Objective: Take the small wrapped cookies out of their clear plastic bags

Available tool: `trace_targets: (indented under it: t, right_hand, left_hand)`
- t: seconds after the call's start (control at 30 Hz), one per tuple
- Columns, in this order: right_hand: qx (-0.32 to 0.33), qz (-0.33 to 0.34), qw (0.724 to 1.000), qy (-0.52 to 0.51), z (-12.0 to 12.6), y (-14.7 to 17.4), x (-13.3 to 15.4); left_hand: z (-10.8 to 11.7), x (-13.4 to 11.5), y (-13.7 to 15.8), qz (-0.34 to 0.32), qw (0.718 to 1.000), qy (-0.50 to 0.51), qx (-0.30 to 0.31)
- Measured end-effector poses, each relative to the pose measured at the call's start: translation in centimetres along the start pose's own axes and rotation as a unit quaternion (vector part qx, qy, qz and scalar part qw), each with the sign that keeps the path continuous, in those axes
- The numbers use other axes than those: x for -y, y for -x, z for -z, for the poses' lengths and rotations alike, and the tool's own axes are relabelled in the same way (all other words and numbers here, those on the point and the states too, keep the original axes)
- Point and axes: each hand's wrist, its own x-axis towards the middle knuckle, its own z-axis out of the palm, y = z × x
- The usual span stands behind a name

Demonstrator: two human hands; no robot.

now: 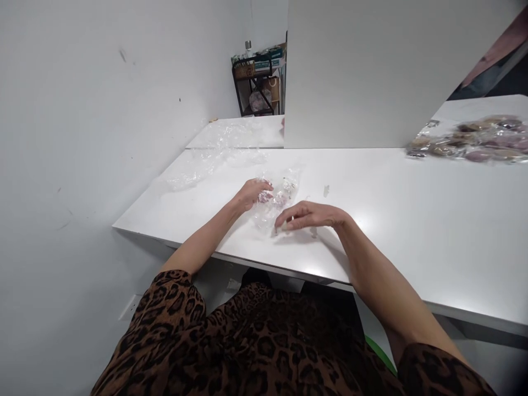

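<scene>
Clear bag (282, 192) with pinkish contents lies on the table (391, 220), between your hands. Your left hand (253, 192) grasps its left side, fingers curled over the film. Your right hand (299, 215) is bent at its near-right edge, a small pale piece (284, 225) at the fingertips; can't tell if it's pinched or just touched. Step looks like two-handed handling of the bag, left steadying, right working the edge. Next move calls for a light right-hand pinch; film looks thin and slippery. Loose clear film (214, 151) sits beyond the bag to its left; packed items (478, 143) well to its right.
</scene>
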Motion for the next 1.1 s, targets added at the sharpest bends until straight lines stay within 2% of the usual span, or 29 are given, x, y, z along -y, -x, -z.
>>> trace_targets:
  t: [0.07,0.1,0.17,0.23,0.3,0.37,0.53,0.67,0.9,1.03,1.1]
  right_hand:
    - [0.013,-0.016,1.0,-0.008,1.5,-0.1,0.3]
    - [-0.025,-0.01,0.999,-0.023,2.3,-0.2,0.4]
    - [-0.179,0.026,0.981,-0.076,3.5,-0.5,0.1]
    - [-0.306,0.049,0.941,-0.134,4.4,-0.9,-0.5]
    - [-0.384,0.053,0.903,-0.182,5.1,-1.1,-1.2]
    - [-0.429,0.052,0.878,-0.209,5.7,-1.1,-1.7]
    - [-0.471,0.05,0.847,-0.24,6.9,-0.9,-2.2]
    - [-0.485,0.053,0.834,-0.257,7.2,-0.8,-1.9]
    - [-0.514,0.048,0.812,-0.271,7.6,-0.6,-1.5]
    - [-0.52,0.054,0.813,-0.257,8.2,-0.3,-1.7]
    - [-0.511,0.041,0.831,-0.215,8.4,-0.2,-2.0]
  left_hand:
    - [-0.4,-1.4,0.3,-0.012,0.998,0.047,0.026]
    - [-0.5,-2.1,0.4,-0.016,0.997,0.065,0.04]
    - [-1.0,-3.5,0.6,-0.018,0.994,0.089,0.065]
    - [-1.5,-4.8,0.8,-0.023,0.992,0.099,0.08]
    - [-2.0,-6.1,1.0,-0.037,0.99,0.101,0.09]
    - [-2.6,-7.4,1.2,-0.051,0.988,0.106,0.097]
    - [-4.2,-10.9,2.4,-0.1,0.98,0.131,0.107]
    - [-5.9,-14.0,3.7,-0.148,0.972,0.141,0.116]
    - [-8.0,-19.0,5.3,-0.242,0.959,0.128,0.072]
    - [-8.5,-21.2,6.5,-0.298,0.942,0.115,0.104]
    - [-8.6,-22.3,7.2,-0.317,0.935,0.114,0.114]
